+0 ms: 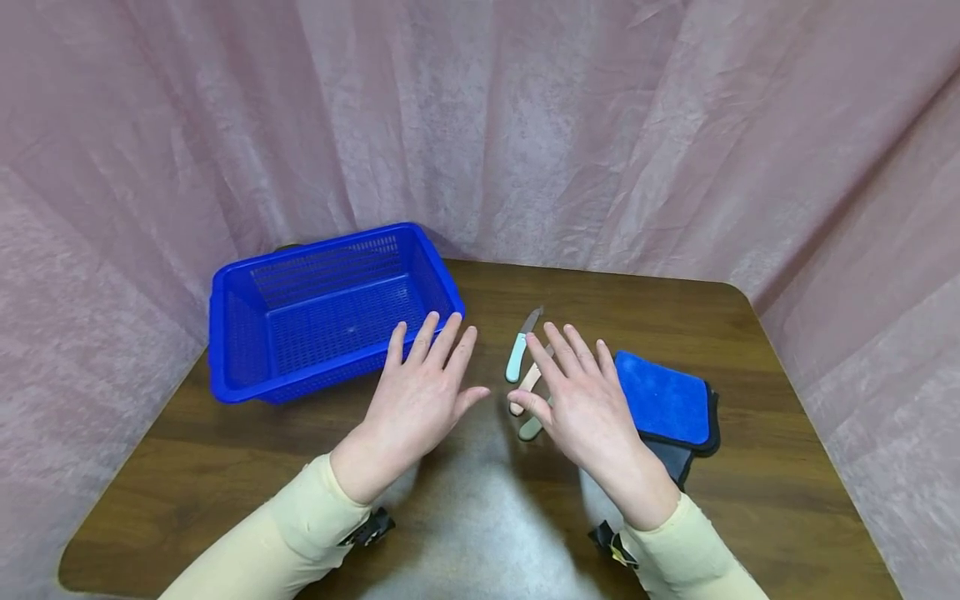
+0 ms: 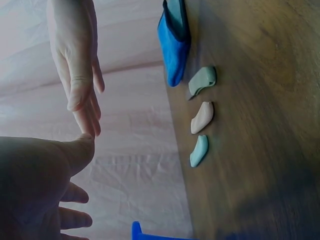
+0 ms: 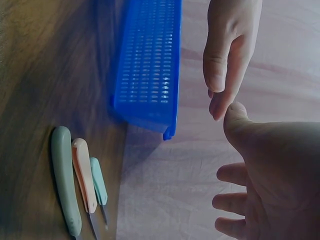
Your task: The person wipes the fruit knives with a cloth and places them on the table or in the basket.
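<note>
Both hands hover above the table, palms down with fingers spread, holding nothing. My left hand point(image 1: 420, 396) is in front of the blue basket's near right corner. My right hand point(image 1: 588, 408) is over part of the knives, hiding some of them in the head view. Three small knives lie side by side: one with a mint handle point(image 1: 515, 358) and its blade showing, one with a pale pink handle point(image 3: 85, 175), and one with a sage green handle point(image 3: 65, 180). To the right of my right hand lies a folded blue cloth point(image 1: 663, 398) with dark edging.
A blue plastic basket point(image 1: 300, 392) with perforated walls stands at the back left of the brown wooden table point(image 1: 765, 467). Under the blue cloth, a grey cloth point(image 1: 670, 458) sticks out. Pink curtains point(image 1: 480, 125) hang behind and at both sides.
</note>
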Demonstrator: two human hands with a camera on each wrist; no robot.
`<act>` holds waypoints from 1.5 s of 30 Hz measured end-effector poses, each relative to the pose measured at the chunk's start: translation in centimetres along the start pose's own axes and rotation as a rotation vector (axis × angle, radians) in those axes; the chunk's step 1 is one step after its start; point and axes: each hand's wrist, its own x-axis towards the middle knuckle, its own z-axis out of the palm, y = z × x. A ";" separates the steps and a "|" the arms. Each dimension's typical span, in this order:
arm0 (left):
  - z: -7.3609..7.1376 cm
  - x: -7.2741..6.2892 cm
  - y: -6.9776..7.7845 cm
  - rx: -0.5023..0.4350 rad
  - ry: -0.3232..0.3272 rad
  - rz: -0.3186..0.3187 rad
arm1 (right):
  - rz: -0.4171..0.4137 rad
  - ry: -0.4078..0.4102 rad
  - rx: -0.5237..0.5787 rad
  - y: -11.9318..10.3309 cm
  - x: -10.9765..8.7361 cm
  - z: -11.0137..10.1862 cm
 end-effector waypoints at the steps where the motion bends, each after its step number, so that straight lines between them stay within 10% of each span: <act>1: 0.0 0.0 -0.1 0.000 -0.004 -0.001 | 0.000 0.001 0.000 0.0 0.0 0.0; 36: 4.0 1.3 -3.9 -0.086 -0.051 -0.104 | 0.015 -0.017 0.007 1.5 0.1 0.8; 45: 5.1 1.2 -4.2 -0.088 0.020 -0.074 | 0.048 -0.025 0.018 2.1 -0.3 1.1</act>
